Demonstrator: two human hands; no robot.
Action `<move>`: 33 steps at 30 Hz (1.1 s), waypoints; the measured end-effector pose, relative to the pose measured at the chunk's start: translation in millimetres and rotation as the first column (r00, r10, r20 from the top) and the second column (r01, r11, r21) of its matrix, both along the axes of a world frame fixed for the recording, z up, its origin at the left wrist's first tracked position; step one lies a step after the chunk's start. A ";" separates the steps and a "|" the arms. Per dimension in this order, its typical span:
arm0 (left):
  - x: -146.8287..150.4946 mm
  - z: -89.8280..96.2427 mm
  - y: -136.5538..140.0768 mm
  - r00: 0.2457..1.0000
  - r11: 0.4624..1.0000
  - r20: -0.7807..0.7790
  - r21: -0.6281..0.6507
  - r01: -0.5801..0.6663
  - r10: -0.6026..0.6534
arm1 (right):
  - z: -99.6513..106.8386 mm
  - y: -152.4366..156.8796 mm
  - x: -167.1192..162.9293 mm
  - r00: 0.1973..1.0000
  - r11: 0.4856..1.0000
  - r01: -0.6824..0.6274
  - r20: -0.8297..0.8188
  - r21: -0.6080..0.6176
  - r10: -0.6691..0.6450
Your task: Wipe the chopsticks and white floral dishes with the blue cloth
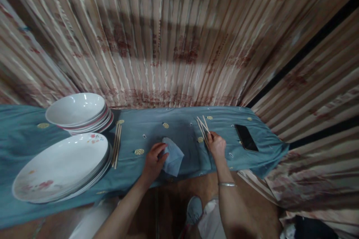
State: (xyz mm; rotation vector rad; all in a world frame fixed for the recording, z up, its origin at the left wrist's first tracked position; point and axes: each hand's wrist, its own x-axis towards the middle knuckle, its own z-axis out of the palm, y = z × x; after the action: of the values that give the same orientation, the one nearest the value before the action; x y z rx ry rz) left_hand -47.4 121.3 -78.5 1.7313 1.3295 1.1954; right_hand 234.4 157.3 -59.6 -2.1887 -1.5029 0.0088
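My left hand (153, 161) pinches the edge of a light blue cloth (174, 160), which hangs low over the front part of the table. A few wooden chopsticks (201, 129) are in my right hand (216, 145); their tips point away from me and cross, and the fingers hide their near ends. More chopsticks (117, 145) lie side by side on the table, to the left of my left hand. A black phone (246, 138) rests flat to the right of my right hand.
At the left stand a stack of white bowls (77, 108) and, nearer me, a stack of oval floral plates (64, 164). A teal patterned cloth (140, 130) covers the narrow table. Pleated curtains (168, 44) hang behind it and at the right.
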 end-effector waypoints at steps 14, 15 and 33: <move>-2.8 -10.0 -1.7 0.995 0.997 -0.098 0.071 -0.002 0.009 | -2.5 13.9 1.7 0.994 0.973 0.085 0.092 -0.214 -0.066; -3.1 -9.9 -1.8 0.995 0.998 -0.100 0.069 0.000 0.007 | -2.8 13.2 0.6 0.993 0.974 0.082 0.106 -0.212 -0.060; -13.4 -3.9 -6.5 0.993 0.999 -0.117 0.046 -0.007 0.012 | -3.8 11.0 -7.5 0.993 0.986 0.031 0.115 -0.161 -0.012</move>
State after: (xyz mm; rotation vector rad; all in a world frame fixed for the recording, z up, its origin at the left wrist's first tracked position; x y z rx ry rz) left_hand -60.8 114.8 -82.4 1.8547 1.3902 1.1521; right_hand 227.0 168.3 -63.3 -2.3702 -1.5901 0.0001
